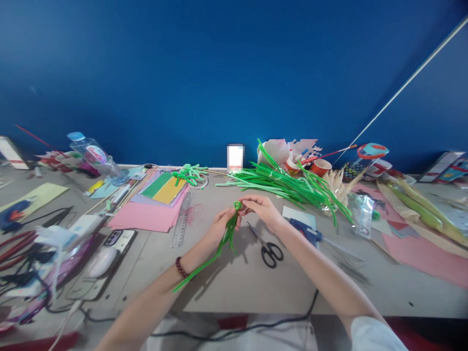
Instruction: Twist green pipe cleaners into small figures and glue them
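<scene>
A small bundle of green fuzzy stems point(230, 229) hangs above the middle of the desk, with a curled knot at its top and one long stem trailing down over my left wrist. My left hand point(221, 226) is closed round the bundle just below the knot. The fingers of my right hand point(261, 209) pinch at the knot from the right side. Black-handled scissors point(270, 251) lie on the desk below my right hand, their blades pointing up and left.
A large pile of green stems point(288, 185) lies behind my right hand. Left are a clear ruler point(182, 219), pink paper point(146, 217), a phone point(119, 239) and a white mouse point(103, 262). A blue glue gun point(305, 231) is beside my right forearm. A bottle point(93, 153) stands back left.
</scene>
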Available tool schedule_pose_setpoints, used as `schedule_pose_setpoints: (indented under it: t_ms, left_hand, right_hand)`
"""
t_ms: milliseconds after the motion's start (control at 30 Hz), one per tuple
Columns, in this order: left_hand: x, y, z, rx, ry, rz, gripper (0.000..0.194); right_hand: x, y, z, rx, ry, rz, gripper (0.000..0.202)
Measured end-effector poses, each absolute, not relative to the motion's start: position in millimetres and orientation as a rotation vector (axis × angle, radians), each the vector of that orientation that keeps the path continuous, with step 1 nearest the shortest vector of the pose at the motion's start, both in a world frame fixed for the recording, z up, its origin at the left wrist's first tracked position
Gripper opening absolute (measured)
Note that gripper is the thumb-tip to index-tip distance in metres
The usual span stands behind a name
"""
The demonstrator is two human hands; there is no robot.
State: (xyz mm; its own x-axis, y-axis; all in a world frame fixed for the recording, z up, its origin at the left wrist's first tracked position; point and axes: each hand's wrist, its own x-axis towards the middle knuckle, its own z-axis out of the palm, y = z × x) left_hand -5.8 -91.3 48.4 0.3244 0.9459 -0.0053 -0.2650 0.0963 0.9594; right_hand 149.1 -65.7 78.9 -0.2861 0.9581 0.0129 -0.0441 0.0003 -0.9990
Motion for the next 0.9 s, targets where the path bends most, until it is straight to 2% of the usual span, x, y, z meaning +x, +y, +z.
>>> schedule_pose_setpoints:
  t_ms: [133, 267, 433, 733, 800, 900]
  left_hand:
    - [-7, -92, 55, 1.108, 0.771, 1.031, 0.039]
    - [-8, -92, 57, 1.103, 0.769, 1.058, 0.039]
    - [-8, -92, 54, 1.087, 0.785, 1.047, 0.037]
    - [-7, -90, 47, 1.073, 0.854, 1.061, 0.034]
    - [-7, -91, 51, 1.070, 0.856, 1.054, 0.034]
    - [-8, -92, 53, 1.050, 0.823, 1.031, 0.034]
  right_hand:
    - [152, -65, 80, -0.972, -1.440, 1.499, 0.026]
    - [151, -66, 79, -1.009, -1.532, 1.409, 0.028]
    - [149, -70, 81, -1.084, -1.719, 1.132, 0.020]
    - [143, -76, 79, -1.028, -1.792, 0.675, 0.023]
    - [142, -75, 75, -1.036, -1.760, 0.679, 0.022]
    - [141, -72, 70, -1.078, -1.624, 0.933, 0.022]
